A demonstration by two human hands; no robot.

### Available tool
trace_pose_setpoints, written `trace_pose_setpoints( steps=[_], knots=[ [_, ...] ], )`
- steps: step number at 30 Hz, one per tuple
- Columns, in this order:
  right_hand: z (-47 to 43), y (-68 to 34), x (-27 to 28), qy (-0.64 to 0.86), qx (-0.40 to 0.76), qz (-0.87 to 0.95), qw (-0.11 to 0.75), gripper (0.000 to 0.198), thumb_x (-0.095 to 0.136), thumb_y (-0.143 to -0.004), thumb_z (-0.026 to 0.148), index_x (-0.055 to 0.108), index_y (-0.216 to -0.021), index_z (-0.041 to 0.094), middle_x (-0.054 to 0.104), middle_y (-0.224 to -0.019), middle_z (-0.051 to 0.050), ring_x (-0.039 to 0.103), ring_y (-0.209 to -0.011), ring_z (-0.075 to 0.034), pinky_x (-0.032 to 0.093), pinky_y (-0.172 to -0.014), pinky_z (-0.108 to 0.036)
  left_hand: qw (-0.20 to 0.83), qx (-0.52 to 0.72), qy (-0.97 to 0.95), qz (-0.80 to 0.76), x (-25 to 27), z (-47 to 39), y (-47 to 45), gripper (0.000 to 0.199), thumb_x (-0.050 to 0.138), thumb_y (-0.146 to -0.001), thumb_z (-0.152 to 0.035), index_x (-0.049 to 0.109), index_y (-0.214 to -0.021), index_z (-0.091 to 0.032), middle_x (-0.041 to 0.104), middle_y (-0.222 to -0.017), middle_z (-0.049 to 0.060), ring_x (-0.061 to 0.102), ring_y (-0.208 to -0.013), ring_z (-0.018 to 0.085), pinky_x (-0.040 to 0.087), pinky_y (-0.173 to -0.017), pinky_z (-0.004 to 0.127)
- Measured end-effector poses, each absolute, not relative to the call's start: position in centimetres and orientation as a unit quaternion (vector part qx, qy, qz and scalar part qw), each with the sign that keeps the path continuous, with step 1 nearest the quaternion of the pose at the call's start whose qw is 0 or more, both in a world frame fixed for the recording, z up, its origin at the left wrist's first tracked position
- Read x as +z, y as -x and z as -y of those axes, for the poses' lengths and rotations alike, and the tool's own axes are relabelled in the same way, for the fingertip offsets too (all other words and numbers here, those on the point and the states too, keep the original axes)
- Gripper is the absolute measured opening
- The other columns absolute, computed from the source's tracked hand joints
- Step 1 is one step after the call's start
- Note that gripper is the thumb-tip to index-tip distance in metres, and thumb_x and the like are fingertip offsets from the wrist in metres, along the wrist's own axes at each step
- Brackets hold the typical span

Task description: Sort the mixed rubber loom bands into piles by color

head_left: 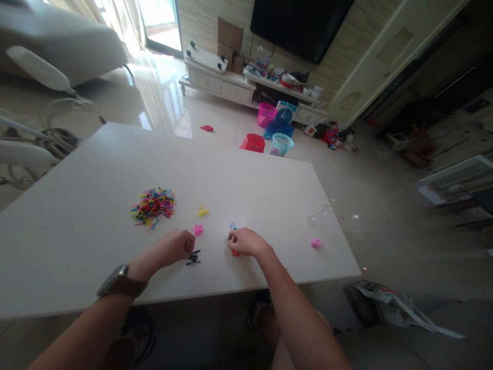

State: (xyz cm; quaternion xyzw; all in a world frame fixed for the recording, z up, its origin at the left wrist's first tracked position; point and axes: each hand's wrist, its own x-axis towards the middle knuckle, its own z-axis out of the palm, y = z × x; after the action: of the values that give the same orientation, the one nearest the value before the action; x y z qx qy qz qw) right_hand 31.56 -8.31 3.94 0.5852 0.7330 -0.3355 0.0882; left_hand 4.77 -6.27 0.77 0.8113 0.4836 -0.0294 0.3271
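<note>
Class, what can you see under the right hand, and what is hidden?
Red pieces show at the near edge of the right hand, and a blue loop shows on its far side. Anything else beneath is covered by the hand and cannot be seen.

Small coloured piles [197,230] lie near both hands [247,241]

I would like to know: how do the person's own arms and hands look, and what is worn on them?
The left hand and the right hand wear no gloves, and no sleeves show. A watch with a brown strap circles the left wrist.
</note>
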Motion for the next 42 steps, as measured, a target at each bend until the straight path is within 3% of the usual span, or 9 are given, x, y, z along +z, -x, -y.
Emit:
trace_pose_setpoints(
  steps=[22,26,33,42],
  knots=[
    [8.5,-31.4,4.4,-0.580,-0.343,-0.733,0.089,0.032,0.060,-0.088,0.025,0.074,-0.116,0.021,0.078,-0.110,-0.007,0.071,-0.100,-0.020,0.048,-0.083,-0.026,0.337,-0.043,-0.780,-0.526,0.7,5.5,-3.7,0.005,0.067,-0.071,-0.024,0.071,-0.074,-0.023,0.076,-0.078,0.003,0.068,-0.070,0.021,0.041,-0.062,0.029],
    [8.6,-31.3,4.5,-0.577,-0.347,-0.734,0.085,0.031,0.059,-0.089,0.024,0.074,-0.116,0.020,0.078,-0.107,-0.006,0.072,-0.097,-0.019,0.048,-0.081,-0.025,0.361,-0.053,-0.745,-0.558,1.7,4.8,-2.5,0.013,0.063,-0.079,-0.032,0.070,-0.078,-0.021,0.073,-0.068,0.003,0.068,-0.063,0.019,0.042,-0.061,0.028],
    [8.5,-31.5,4.3,-0.590,-0.344,-0.728,0.060,0.023,0.062,-0.091,0.023,0.073,-0.111,0.019,0.078,-0.101,-0.005,0.070,-0.088,-0.016,0.045,-0.074,-0.022,0.238,0.015,-0.626,-0.742,5.1,3.9,2.2,0.023,0.054,-0.084,-0.037,0.071,-0.083,-0.022,0.073,-0.067,0.004,0.069,-0.070,0.021,0.038,-0.060,0.028],
    [8.4,-30.9,5.1,-0.601,-0.319,-0.733,0.025,0.017,0.060,-0.094,0.027,0.073,-0.101,0.019,0.077,-0.100,-0.005,0.069,-0.085,-0.015,0.044,-0.072,-0.022,0.237,-0.005,-0.600,-0.764,3.9,4.1,4.2,0.028,0.059,-0.079,-0.033,0.077,-0.098,-0.022,0.077,-0.086,0.009,0.070,-0.081,0.026,0.045,-0.068,0.031]
  ],
)
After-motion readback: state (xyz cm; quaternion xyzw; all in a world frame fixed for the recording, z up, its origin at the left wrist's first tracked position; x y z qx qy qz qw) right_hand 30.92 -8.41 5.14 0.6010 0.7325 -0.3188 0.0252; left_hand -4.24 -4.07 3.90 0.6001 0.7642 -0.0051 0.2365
